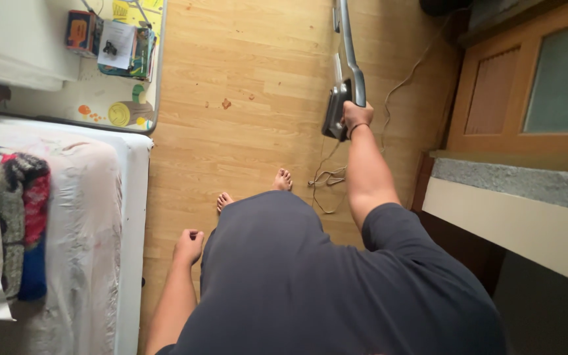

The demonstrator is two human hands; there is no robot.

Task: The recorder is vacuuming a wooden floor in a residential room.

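Our right hand (356, 117) grips the vacuum (344, 79) handle, wand stretching ahead over the floor (244, 131); our left hand (189, 244) hangs loosely curled, empty, beside the bed (129, 230).

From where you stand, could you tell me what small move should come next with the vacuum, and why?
Probably sweep the vacuum wand left across the wood floor toward the small brown spots. The right hand grips its handle, the wand points ahead beside them, and the left hand hangs free.
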